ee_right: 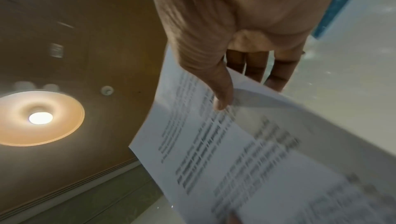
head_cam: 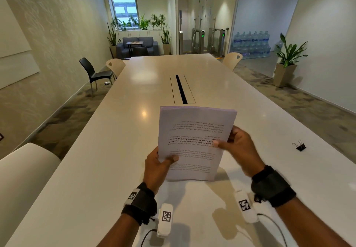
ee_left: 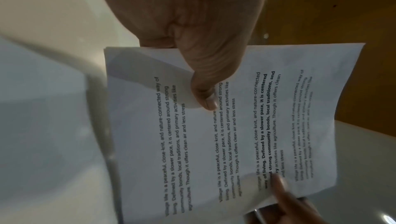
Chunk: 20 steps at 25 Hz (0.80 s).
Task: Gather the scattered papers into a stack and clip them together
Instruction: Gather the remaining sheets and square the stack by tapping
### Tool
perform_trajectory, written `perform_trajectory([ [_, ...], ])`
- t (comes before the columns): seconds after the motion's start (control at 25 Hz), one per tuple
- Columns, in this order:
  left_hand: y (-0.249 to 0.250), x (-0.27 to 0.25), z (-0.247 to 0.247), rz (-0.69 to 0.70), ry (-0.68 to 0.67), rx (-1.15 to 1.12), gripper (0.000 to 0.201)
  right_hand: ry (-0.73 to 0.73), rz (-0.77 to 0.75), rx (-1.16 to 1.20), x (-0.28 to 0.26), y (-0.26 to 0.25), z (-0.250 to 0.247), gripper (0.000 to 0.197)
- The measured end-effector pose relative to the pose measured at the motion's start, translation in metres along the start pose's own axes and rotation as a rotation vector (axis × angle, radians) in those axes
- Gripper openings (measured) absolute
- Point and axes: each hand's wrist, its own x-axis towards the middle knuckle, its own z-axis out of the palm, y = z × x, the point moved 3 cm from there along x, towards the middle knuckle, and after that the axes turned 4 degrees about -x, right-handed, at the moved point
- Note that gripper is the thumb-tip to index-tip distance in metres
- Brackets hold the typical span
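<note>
A stack of printed white papers [head_cam: 194, 131] stands nearly upright above the long white table [head_cam: 107, 150], its lower edge close to the tabletop. My left hand [head_cam: 159, 165] grips its lower left side, thumb on the front sheet. My right hand [head_cam: 234, 144] pinches the right edge, thumb on the text and fingers behind. The left wrist view shows the papers [ee_left: 235, 134] with my left thumb [ee_left: 205, 99] pressed on them. In the right wrist view the papers [ee_right: 246, 160] are blurred under my right thumb [ee_right: 222, 99]. A black binder clip [head_cam: 300, 146] lies on the table to the right, apart from both hands.
A cable slot [head_cam: 181, 88] runs along the table's middle, beyond the papers. Cream chairs [head_cam: 25, 173] stand at the near left and at both far corners. A black chair [head_cam: 94, 73] and a potted plant [head_cam: 287, 63] stand off the table's sides.
</note>
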Motion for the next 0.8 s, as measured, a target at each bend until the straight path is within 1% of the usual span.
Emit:
perform_trajectory([
  [0.12,0.024,0.009,-0.011,0.121,-0.025,0.163,0.036,0.071,-0.180,-0.153,0.013,-0.057,-0.029,0.030],
  [0.2,0.039,0.014,-0.014,0.196,-0.049,0.275,0.033,0.068,-0.267,-0.344,0.017,-0.084,-0.039,0.022],
  [0.32,0.056,0.016,-0.008,0.256,-0.094,0.379,0.024,-0.032,-0.405,-0.658,0.016,-0.104,-0.033,0.018],
  [0.4,0.064,0.015,-0.001,0.291,-0.131,0.437,0.020,-0.108,-0.446,-0.748,0.015,-0.103,-0.022,0.017],
  [0.48,0.068,0.013,0.002,0.301,-0.184,0.461,0.018,-0.116,-0.457,-0.745,0.016,-0.095,-0.016,0.012],
  [0.56,0.072,0.014,-0.004,0.264,-0.184,0.471,0.019,-0.068,-0.432,-0.668,0.018,-0.085,-0.019,0.008],
  [0.64,0.072,0.016,-0.020,0.198,-0.161,0.439,0.018,-0.007,-0.363,-0.556,0.017,-0.074,-0.029,0.009],
  [0.72,0.067,0.018,-0.040,0.112,-0.112,0.308,0.026,0.069,-0.290,-0.442,0.013,-0.061,-0.041,0.014],
  [0.8,0.057,0.016,-0.049,0.008,-0.115,0.022,0.048,0.133,-0.218,-0.317,0.007,-0.044,-0.048,0.019],
])
